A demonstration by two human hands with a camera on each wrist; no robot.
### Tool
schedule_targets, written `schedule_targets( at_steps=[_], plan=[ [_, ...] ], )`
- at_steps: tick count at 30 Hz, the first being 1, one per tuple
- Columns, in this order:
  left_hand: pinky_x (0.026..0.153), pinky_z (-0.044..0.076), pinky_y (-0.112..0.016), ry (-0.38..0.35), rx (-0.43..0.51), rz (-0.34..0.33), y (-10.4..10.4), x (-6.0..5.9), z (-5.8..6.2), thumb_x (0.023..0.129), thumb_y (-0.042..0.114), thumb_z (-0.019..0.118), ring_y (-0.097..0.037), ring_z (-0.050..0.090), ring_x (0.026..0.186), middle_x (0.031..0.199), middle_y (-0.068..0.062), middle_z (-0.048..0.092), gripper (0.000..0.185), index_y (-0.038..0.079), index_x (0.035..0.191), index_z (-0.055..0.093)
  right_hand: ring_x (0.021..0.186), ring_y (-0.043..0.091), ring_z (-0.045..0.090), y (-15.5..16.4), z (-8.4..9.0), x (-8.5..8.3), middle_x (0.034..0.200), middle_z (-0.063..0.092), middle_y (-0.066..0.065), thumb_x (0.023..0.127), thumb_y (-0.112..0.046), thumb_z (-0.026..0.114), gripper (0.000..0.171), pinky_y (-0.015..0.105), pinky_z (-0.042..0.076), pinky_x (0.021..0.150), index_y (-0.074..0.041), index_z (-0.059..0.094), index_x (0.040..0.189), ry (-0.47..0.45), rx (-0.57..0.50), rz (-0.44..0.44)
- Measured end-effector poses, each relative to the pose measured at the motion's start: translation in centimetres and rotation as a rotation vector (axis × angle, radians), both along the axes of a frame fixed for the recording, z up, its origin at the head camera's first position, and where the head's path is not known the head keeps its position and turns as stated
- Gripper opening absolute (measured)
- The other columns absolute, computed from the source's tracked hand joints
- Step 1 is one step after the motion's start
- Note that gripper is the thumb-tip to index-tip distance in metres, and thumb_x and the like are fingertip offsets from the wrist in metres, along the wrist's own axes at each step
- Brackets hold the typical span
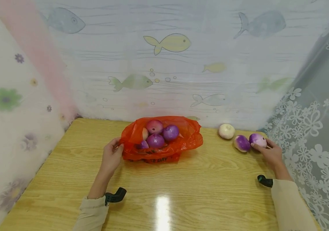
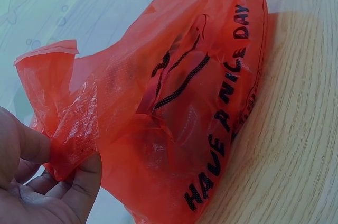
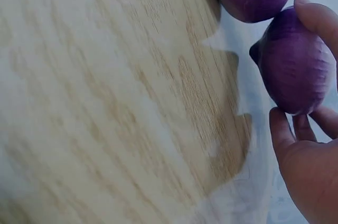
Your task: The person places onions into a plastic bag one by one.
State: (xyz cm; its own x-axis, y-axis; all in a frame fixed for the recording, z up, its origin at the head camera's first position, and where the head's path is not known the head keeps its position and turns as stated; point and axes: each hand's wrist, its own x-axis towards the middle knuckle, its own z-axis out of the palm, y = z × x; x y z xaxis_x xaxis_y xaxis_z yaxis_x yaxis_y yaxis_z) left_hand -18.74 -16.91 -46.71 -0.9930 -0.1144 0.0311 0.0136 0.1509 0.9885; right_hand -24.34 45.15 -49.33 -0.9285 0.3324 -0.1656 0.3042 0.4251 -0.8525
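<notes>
We are at the pick-up step, as we judge it. Our left hand point(image 1: 111, 157) pinches the near-left rim of the orange plastic bag point(image 1: 164, 144), thumb and fingers curled on a fold of film, which holds its mouth open toward us. The bag lies on the wooden table point(image 1: 182, 189) and already holds several purple onions point(image 1: 158, 134).

Our right hand point(image 1: 270, 153) is at the table's far right, fingers and thumb curled around a purple onion point(image 1: 258, 140); the right wrist view shows the grip closed on its sides, with a second purple onion point(image 1: 242, 143) just beside it, close to touching. A pale onion point(image 1: 226, 131) sits a little further left, apart from both.

The next move, we think, calls for lifting the gripped onion without knocking its neighbour, carrying it across to the bag and setting it in through the held-open mouth. The left hand's pinch should keep the rim raised, since the thin film could sag shut.
</notes>
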Motion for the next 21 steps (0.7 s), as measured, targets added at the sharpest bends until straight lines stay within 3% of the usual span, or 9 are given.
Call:
schedule_targets(
  at_steps=[2, 5, 9, 12, 18, 21],
  plan=[
    [0.081, 0.051, -0.013, -0.005, 0.004, 0.002, 0.0, 0.0, 0.0, 0.107, 0.002, 0.043, -0.006, 0.062, 0.100, 0.133, -0.024, 0.057, 0.032, -0.006, 0.136, 0.053, 0.140, 0.040, 0.035, -0.1, 0.1, 0.4, 0.164, 0.018, 0.029, 0.095, -0.044, 0.069, 0.097, 0.004, 0.041, 0.073, -0.003, 0.012, 0.162, 0.014, 0.010, 0.007],
    [0.082, 0.051, -0.012, -0.010, 0.008, 0.005, 0.0, 0.0, 0.2, 0.107, 0.002, 0.043, -0.007, 0.062, 0.101, 0.133, -0.024, 0.057, 0.032, -0.006, 0.136, 0.053, 0.121, 0.020, 0.048, -0.5, 0.3, 0.7, 0.162, 0.022, 0.028, 0.095, -0.040, 0.071, 0.095, 0.006, 0.043, 0.072, -0.002, 0.016, 0.162, 0.046, 0.012, -0.004],
    [0.082, 0.050, -0.012, -0.018, 0.012, 0.004, 0.1, 0.1, 0.4, 0.107, 0.004, 0.043, -0.009, 0.062, 0.103, 0.135, -0.024, 0.056, 0.032, -0.005, 0.136, 0.053, 0.099, -0.005, 0.044, -1.0, 0.5, 1.2, 0.154, 0.033, 0.025, 0.094, -0.035, 0.074, 0.091, 0.006, 0.045, 0.073, 0.000, 0.022, 0.160, 0.088, 0.008, -0.018],
    [0.082, 0.050, -0.012, -0.020, 0.009, 0.002, 0.1, 0.1, 0.5, 0.107, 0.004, 0.043, -0.014, 0.062, 0.108, 0.135, -0.023, 0.056, 0.032, -0.005, 0.136, 0.053, 0.095, -0.009, 0.045, -1.1, 0.5, 1.4, 0.143, 0.043, 0.017, 0.093, -0.033, 0.075, 0.090, 0.005, 0.046, 0.074, 0.001, 0.024, 0.159, 0.112, 0.001, -0.021],
    [0.083, 0.051, -0.013, -0.010, -0.004, 0.001, 0.1, 0.0, 0.3, 0.107, 0.002, 0.043, -0.020, 0.061, 0.111, 0.133, -0.024, 0.057, 0.031, -0.006, 0.135, 0.054, 0.093, -0.008, 0.048, -1.4, 0.6, 1.9, 0.113, 0.048, -0.018, 0.091, -0.027, 0.078, 0.087, 0.005, 0.046, 0.074, 0.000, 0.029, 0.158, 0.161, -0.056, -0.059],
    [0.082, 0.051, -0.013, -0.008, -0.003, 0.000, 0.1, 0.0, 0.2, 0.107, 0.002, 0.043, -0.018, 0.061, 0.109, 0.133, -0.024, 0.057, 0.031, -0.006, 0.135, 0.054, 0.095, -0.007, 0.050, -1.8, 0.9, 2.1, 0.110, 0.049, -0.021, 0.090, -0.019, 0.079, 0.087, 0.003, 0.046, 0.076, 0.000, 0.028, 0.158, 0.216, -0.156, -0.081]
  ],
)
